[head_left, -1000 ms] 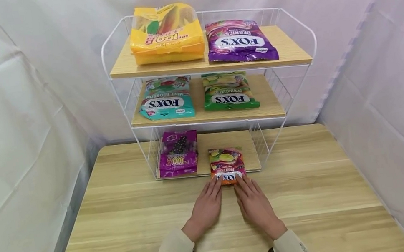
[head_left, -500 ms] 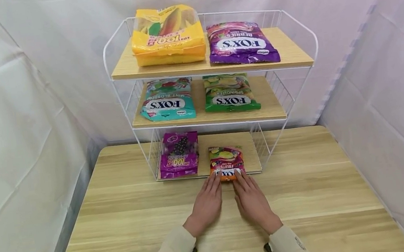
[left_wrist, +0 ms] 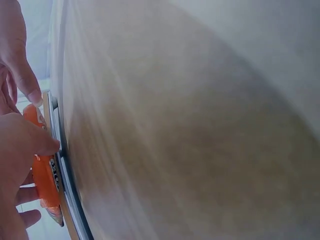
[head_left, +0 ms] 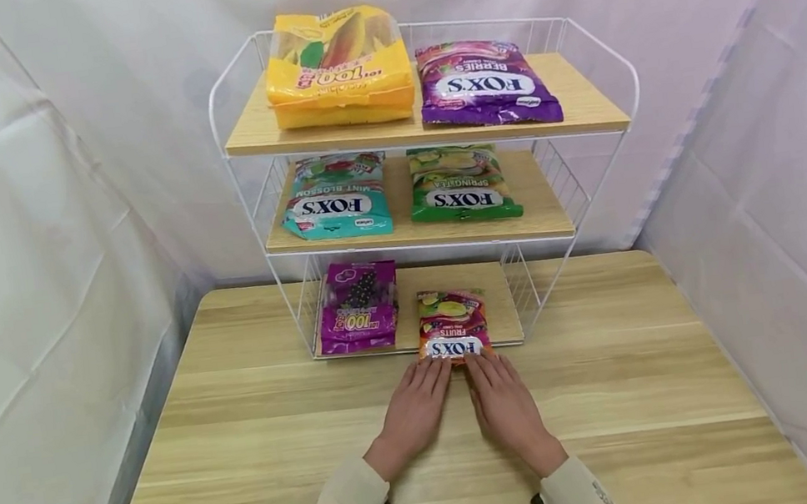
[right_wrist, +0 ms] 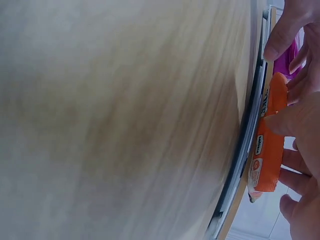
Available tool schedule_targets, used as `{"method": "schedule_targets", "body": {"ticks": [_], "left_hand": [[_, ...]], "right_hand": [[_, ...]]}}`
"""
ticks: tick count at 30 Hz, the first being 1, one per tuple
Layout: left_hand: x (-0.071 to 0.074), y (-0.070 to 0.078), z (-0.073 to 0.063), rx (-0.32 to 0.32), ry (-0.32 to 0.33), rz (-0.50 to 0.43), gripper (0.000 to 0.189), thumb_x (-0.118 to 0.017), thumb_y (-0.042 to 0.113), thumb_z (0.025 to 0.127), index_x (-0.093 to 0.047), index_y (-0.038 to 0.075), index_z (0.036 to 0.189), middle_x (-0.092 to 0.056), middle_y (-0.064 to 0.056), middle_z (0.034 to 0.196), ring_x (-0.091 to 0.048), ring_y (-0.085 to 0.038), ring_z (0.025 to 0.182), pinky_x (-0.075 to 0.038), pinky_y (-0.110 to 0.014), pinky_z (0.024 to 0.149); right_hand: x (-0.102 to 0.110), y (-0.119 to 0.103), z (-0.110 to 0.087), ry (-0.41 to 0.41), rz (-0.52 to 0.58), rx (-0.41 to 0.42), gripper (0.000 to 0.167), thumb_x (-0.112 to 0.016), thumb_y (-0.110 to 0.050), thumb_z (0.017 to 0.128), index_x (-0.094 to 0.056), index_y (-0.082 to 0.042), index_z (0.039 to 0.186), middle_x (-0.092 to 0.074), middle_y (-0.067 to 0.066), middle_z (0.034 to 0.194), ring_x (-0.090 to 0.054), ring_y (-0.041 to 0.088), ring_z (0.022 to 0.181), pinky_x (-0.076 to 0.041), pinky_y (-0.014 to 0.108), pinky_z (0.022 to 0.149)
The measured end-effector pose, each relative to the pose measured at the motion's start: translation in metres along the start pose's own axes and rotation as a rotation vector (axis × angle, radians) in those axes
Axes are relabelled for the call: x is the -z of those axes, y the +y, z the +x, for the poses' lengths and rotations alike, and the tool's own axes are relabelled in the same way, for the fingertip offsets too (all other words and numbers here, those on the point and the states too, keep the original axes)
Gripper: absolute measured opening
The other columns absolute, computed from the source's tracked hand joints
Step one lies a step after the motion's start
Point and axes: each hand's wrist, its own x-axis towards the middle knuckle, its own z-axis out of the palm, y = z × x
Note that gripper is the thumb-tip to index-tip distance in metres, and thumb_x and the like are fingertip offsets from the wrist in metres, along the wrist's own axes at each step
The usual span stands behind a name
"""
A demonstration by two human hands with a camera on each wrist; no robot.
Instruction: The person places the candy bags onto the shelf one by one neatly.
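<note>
A small red and orange pouch of fruit candy (head_left: 453, 323) lies flat on the bottom shelf board (head_left: 402, 332), its orange end at the front edge. My left hand (head_left: 413, 409) rests fingertips on the left part of that end, fingers straight. On the right part, my right hand (head_left: 507, 407) does likewise, also with straight fingers. In the left wrist view, the left thumb lies at the front of the orange end (left_wrist: 46, 182). The right wrist view has the right thumb against the bag's front face (right_wrist: 270, 162). The fingers partly cover the bag's lettering.
A purple grape candy bag (head_left: 357, 308) lies left on the bottom shelf. The middle shelf holds a teal bag (head_left: 336, 197) and a green bag (head_left: 463, 184). Above are a yellow mango bag (head_left: 339, 66) and a purple berries bag (head_left: 484, 84). White wire posts (head_left: 247, 212) frame the rack.
The fruit candy bag has slid slightly back onto the bottom shelf. Both hands moved forward a little with it, then drew back slightly, fingertips still at its front end.
</note>
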Motion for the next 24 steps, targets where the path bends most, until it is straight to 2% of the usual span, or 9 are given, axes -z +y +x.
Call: {"method": "schedule_targets", "body": {"ticks": [5, 16, 19, 24], "left_hand": [[0.000, 0.002, 0.002, -0.011, -0.040, 0.043, 0.043, -0.045, 0.016, 0.096, -0.051, 0.004, 0.137, -0.044, -0.013, 0.144, -0.038, -0.029, 0.134, -0.027, -0.043, 0.112], [-0.002, 0.006, 0.006, 0.054, -0.103, 0.032, 0.048, -0.043, 0.016, 0.097, -0.042, 0.003, 0.143, -0.033, -0.013, 0.151, -0.027, -0.031, 0.139, -0.025, -0.045, 0.113], [-0.004, 0.007, 0.008, 0.069, -0.104, 0.037, 0.048, -0.041, 0.016, 0.098, -0.041, 0.003, 0.144, -0.032, -0.012, 0.152, -0.026, -0.031, 0.140, -0.025, -0.046, 0.112], [-0.006, 0.006, 0.013, 0.086, -0.068, 0.033, 0.047, -0.030, 0.015, 0.101, -0.040, 0.003, 0.145, -0.030, -0.012, 0.153, -0.025, -0.031, 0.140, -0.026, -0.047, 0.112]], "right_hand": [[-0.001, -0.001, 0.000, -0.011, -0.014, -0.013, 0.042, -0.066, -0.015, 0.087, -0.059, 0.003, 0.125, -0.049, 0.019, 0.137, -0.036, 0.036, 0.134, -0.029, 0.051, 0.109], [-0.006, -0.007, 0.000, -0.086, -0.094, -0.048, 0.056, -0.065, -0.021, 0.088, -0.050, 0.004, 0.135, -0.042, 0.020, 0.144, -0.032, 0.038, 0.136, -0.030, 0.052, 0.108], [-0.008, -0.007, 0.002, -0.081, -0.111, -0.054, 0.056, -0.064, -0.022, 0.089, -0.049, 0.004, 0.136, -0.041, 0.019, 0.145, -0.031, 0.037, 0.136, -0.029, 0.052, 0.109], [-0.013, -0.006, 0.007, -0.060, -0.109, -0.059, 0.050, -0.057, -0.018, 0.093, -0.049, 0.005, 0.136, -0.040, 0.019, 0.146, -0.031, 0.038, 0.136, -0.029, 0.052, 0.109]]}}
